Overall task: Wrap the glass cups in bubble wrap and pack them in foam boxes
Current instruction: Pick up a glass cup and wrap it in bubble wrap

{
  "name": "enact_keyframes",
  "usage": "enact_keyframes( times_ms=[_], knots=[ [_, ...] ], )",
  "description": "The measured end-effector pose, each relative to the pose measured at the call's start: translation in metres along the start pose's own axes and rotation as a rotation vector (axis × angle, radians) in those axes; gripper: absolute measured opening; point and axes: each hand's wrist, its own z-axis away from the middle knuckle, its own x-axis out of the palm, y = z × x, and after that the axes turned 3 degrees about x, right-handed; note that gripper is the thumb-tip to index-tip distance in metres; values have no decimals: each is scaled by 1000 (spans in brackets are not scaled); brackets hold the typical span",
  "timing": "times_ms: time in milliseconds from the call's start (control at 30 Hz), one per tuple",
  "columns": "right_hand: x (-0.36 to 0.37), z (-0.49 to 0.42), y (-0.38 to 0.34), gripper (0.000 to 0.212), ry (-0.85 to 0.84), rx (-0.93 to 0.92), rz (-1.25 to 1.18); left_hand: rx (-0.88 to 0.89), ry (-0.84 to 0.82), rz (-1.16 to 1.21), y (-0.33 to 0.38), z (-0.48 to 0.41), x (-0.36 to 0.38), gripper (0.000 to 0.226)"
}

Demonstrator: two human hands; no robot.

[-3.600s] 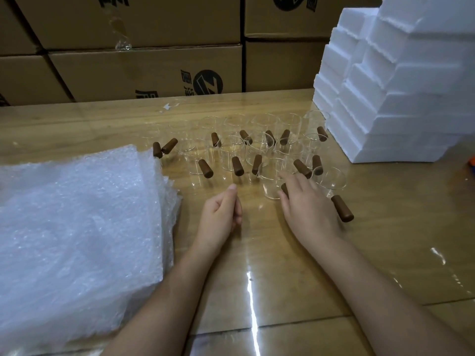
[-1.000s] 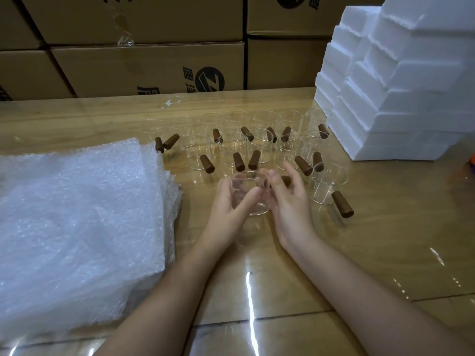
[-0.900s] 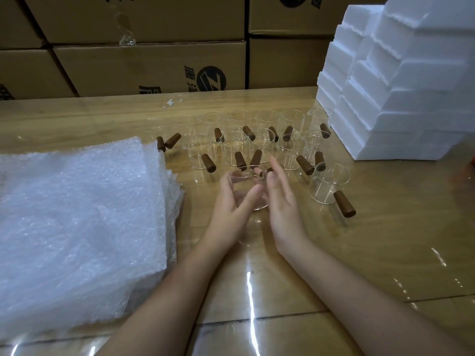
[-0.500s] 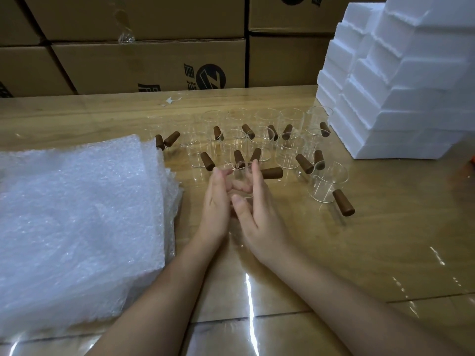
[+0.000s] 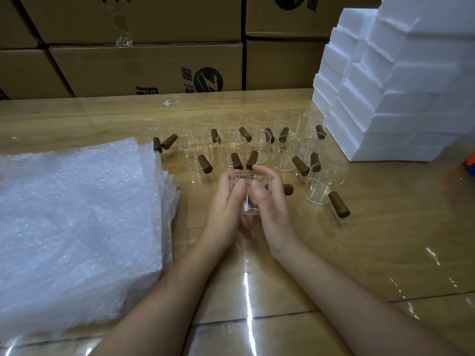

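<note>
A clear glass cup with a brown wooden handle sticking out to the right is held above the table between both hands. My left hand curls round its left side. My right hand curls round its right side, and the two thumbs meet on the near wall. Behind the hands stand several more glass cups with brown handles, and one cup sits apart at the right. A thick stack of bubble wrap lies at the left. White foam boxes are piled at the back right.
Brown cardboard cartons form a wall behind the wooden table. An orange and blue object shows at the right edge. Bare tabletop lies in front of and to the right of my hands.
I have picked one cup out of the group and lifted it with both hands. Over the last half second the cup came slightly nearer, with its handle still pointing right.
</note>
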Motion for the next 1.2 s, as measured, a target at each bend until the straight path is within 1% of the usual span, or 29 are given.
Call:
enact_keyframes(
  times_ms=[67,233,300,367,400,467,567,633,733,867,933,1000,1067,1133,1167,1200],
  knots=[
    [-1,-3,0,31,25,-33,28,-14,49,50,2,1,5,47],
    [1,-5,0,40,-3,-94,180,-233,175,225,4,4,12,56],
    [2,-5,1,42,-15,-101,250,-282,196,258,5,4,12,62],
    [1,-6,0,45,-41,-123,295,-332,221,302,5,1,12,61],
    [1,-5,-1,50,-56,-154,336,-364,231,358,5,-1,11,58],
    [1,-4,-2,59,-91,-244,446,-442,225,551,6,-4,6,49],
    [0,-3,-3,57,-99,-383,604,-601,171,885,12,-5,-3,41],
    [-1,-5,-4,56,-91,-458,648,-649,141,993,16,-4,-6,37],
    [-5,-8,-5,57,-62,-481,592,-653,124,1017,18,-3,-3,40],
    [-12,-11,-6,56,-32,-391,537,-665,111,1059,18,-2,-3,53],
    [-13,-12,-7,60,-12,-332,525,-681,66,1060,17,-3,-4,51],
    [-14,-12,-5,64,0,-291,522,-697,33,990,15,-2,-4,49],
    [-17,-13,-2,67,-26,-250,497,-655,27,918,12,-1,-2,53],
    [-20,-14,1,75,-80,-180,419,-548,59,834,9,-3,-4,55],
    [-20,-14,2,77,-83,-155,381,-485,88,783,8,-4,-7,55],
    [-21,-15,2,75,-52,-145,351,-433,123,735,6,-6,-11,56]
  ],
)
